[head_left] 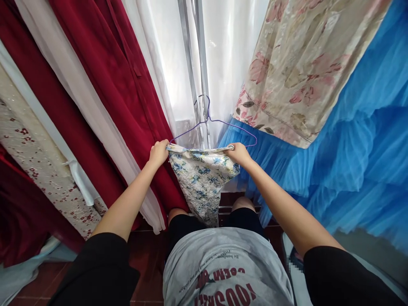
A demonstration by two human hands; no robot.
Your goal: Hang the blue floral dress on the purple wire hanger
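Head view. A white fabric garment printed with blue flowers [200,178] was in the centre of the scene, its top edge stretched left to right and its body hanging down between the wearer's knees. The left hand [158,154] had its grip closed on the left end of that edge; the right hand [239,155] had its grip closed, thumb toward the middle, near the right end. Both grips were fully engaged and held nothing else that could be seen.

A thin purple hanger [231,123] was located just beyond the top edge, its left tip next to the left hand and its right tip extending past the right hand. Whether the garment was fastened to it could not be told.

Step in hand, as judged: spreading and aligning the top edge against the hanger. The next move appeared to call for even tension at both ends, with the edge kept level with the hanger tips. Slack at the right side was a likely source of misalignment.

Writing: the grey printed shirt [223,242] at the near side carried inverted text. "Be handsome" could be read in the small dark line; the large dark red capitals below were distorted by folds and could not be read reliably. No brand or label was legible on the garment or hanger.
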